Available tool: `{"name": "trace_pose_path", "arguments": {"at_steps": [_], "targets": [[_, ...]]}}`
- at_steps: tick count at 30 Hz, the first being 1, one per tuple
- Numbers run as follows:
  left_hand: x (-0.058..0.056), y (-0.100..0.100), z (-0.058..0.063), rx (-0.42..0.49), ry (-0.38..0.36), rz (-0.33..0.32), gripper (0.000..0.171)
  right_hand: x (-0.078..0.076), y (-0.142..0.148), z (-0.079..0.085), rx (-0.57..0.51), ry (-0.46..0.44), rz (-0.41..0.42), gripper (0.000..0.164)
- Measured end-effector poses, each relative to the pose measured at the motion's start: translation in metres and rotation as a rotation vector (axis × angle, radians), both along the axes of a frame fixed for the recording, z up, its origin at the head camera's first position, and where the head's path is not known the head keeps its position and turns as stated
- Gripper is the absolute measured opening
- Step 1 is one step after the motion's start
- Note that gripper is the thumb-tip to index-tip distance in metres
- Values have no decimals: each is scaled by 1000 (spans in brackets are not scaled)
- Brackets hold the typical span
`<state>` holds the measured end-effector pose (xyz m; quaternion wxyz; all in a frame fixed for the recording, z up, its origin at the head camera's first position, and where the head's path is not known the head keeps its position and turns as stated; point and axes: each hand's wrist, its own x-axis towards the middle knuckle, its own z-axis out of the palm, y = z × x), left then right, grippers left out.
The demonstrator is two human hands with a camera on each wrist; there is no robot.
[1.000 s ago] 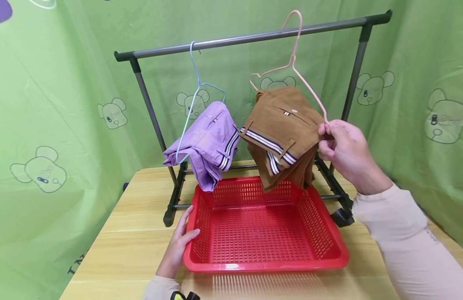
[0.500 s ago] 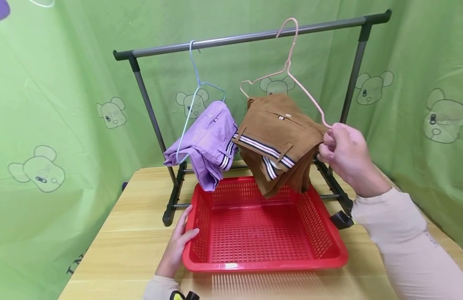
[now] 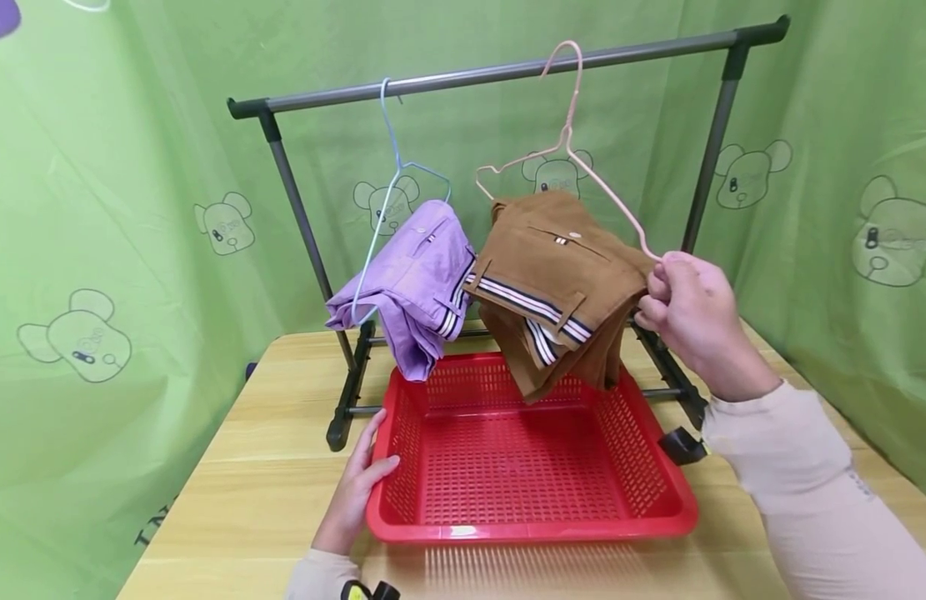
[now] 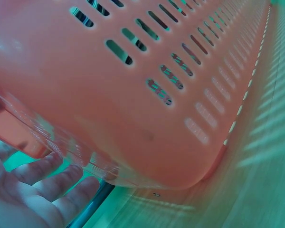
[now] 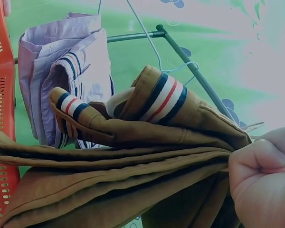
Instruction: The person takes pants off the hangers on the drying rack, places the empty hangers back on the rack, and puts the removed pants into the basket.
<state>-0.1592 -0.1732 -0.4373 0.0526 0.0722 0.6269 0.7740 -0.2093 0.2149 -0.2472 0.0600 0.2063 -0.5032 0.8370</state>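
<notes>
My right hand (image 3: 691, 321) pinches the lower right corner of a pink wire hanger (image 3: 608, 192) together with the edge of folded brown trousers (image 3: 560, 267). The trousers have a striped inner waistband and hang over the basket's back part. The hanger's hook appears in front of the rack's bar. In the right wrist view, my hand (image 5: 266, 175) bunches the brown cloth (image 5: 180, 156). My left hand (image 3: 353, 483) holds the left rim of a red plastic basket (image 3: 533, 532), thumb over the rim. Its fingers show outside the basket wall (image 4: 109, 104) in the left wrist view.
A grey clothes rack (image 3: 463, 78) with black joints stands behind the basket on the wooden table (image 3: 237, 467). Folded purple trousers (image 3: 425, 258) hang from it on a blue hanger (image 3: 391, 179). A green patterned curtain (image 3: 117, 208) surrounds the table.
The right hand has brought the pink hanger and brown trousers slightly left and down. The hanger's hook tip has passed from behind the bar to in front of it. The left hand stays put.
</notes>
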Motion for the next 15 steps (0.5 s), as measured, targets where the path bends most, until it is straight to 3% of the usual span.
{"name": "trace_pose_path", "arguments": {"at_steps": [15], "targets": [[0,0,1,2,-3,-1,70,5,-2,-5,5,6,-23,35]]}}
